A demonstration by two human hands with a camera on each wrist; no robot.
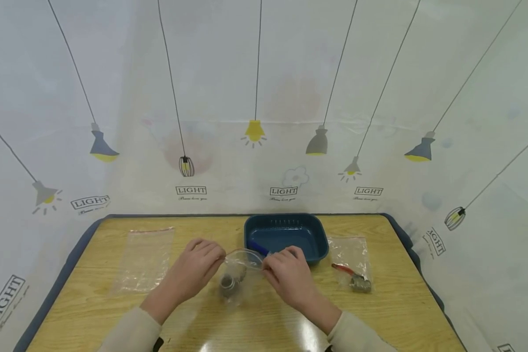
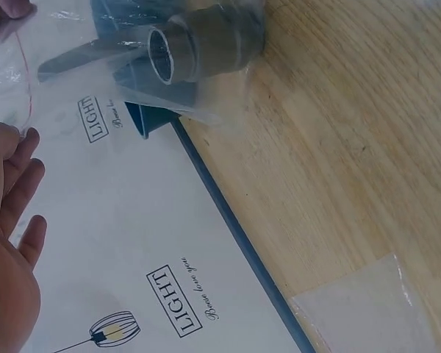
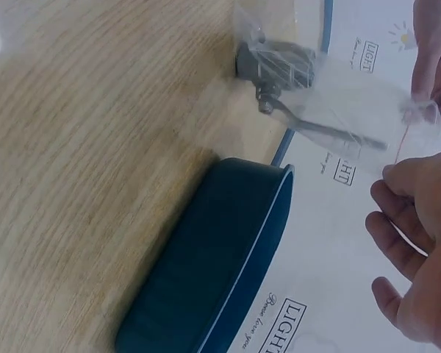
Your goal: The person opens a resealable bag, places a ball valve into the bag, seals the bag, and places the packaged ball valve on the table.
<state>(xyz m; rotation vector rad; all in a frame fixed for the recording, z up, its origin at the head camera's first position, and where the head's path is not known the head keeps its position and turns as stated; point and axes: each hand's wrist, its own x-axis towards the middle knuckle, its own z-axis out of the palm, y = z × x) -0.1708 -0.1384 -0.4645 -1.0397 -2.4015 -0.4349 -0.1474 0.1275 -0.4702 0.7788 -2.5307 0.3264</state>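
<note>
A clear zip bag [image 1: 246, 258] with a red line along its mouth hangs upright between my two hands. Inside it is a grey metal ball valve [image 1: 229, 283] with a lever handle; in the left wrist view the valve [image 2: 217, 48] shows its round open end, and the right wrist view shows the valve's lever [image 3: 338, 134] pointing up toward the mouth. My left hand [image 1: 197, 268] pinches one corner of the bag's mouth. At the opposite corner, my right hand [image 1: 291, 275] pinches the edge between thumb and forefinger, its other fingers loosely bent.
Behind my hands stands a dark blue basin [image 1: 321, 239], with a blue piece [image 1: 258, 248] at its near left. Right of it, a red-handled valve [image 1: 360, 282] lies with a clear bag [image 1: 349, 247]. Another clear bag [image 1: 145, 259] lies flat on the left of the wooden table [image 1: 88, 303].
</note>
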